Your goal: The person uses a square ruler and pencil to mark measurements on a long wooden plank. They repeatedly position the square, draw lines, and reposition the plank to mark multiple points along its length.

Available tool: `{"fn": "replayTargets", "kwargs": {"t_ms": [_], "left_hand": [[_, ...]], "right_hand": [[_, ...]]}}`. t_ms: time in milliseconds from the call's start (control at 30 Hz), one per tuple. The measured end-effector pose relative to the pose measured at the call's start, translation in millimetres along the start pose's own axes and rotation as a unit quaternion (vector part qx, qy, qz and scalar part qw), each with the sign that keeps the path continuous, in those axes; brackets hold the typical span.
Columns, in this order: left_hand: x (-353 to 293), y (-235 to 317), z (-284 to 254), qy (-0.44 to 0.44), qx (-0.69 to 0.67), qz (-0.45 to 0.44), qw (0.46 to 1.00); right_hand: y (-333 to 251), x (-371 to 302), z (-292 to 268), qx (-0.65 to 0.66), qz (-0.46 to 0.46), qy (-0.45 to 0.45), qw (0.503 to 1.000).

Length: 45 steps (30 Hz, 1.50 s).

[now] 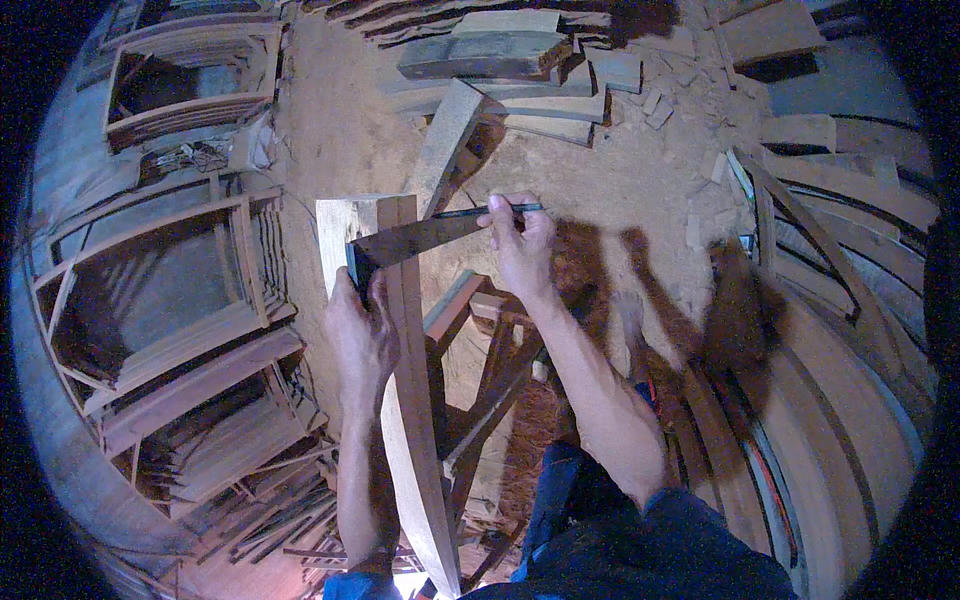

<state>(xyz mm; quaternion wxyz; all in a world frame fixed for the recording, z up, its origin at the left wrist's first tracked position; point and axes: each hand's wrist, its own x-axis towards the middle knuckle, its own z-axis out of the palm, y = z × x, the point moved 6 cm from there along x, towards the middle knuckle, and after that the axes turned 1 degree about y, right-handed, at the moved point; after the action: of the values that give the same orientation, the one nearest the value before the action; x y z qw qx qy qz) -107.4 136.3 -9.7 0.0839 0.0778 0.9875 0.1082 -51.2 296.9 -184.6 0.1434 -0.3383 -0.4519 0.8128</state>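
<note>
A long pale squared timber [405, 430] runs from near my body up to the middle of the view. Across its upper part lies a flat dark tapering blade [420, 235] with a dark block at its left end; its exact kind is unclear. My left hand [362, 335] grips that block at the timber's left side, thumb and fingers closed. Beyond the timber's right edge, my right hand [518, 235] pinches a slim dark stick [528, 208] at the blade's narrow end. Whether stick and blade are joined, I cannot tell.
A wooden trestle [480, 360] stands beside the timber. Wooden frames [150, 300] line the left. Stacked planks [490, 55] and a leaning board [447, 140] lie ahead, with offcuts [657, 108] on the dusty floor. Curved boards [820, 420] fill the right side.
</note>
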Motion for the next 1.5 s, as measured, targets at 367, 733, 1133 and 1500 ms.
{"fn": "replayTargets", "kwargs": {"t_ms": [367,733,1133,1500], "left_hand": [[4,-4,6,-0.001,0.015,0.020,1.000],[-94,54,5,-0.019,0.021,0.150,0.988],[-339,103,1,-0.073,-0.444,0.031,0.893],[-317,64,-87,0.180,-0.244,0.107,0.947]], "right_hand": [[-113,-41,27,0.240,-0.035,-0.081,0.967],[137,-200,-359,-0.085,0.329,0.253,0.906],[63,-233,-425,-0.248,0.373,0.149,0.882],[-7,-219,-140,-0.121,0.196,-0.216,0.949]]}}
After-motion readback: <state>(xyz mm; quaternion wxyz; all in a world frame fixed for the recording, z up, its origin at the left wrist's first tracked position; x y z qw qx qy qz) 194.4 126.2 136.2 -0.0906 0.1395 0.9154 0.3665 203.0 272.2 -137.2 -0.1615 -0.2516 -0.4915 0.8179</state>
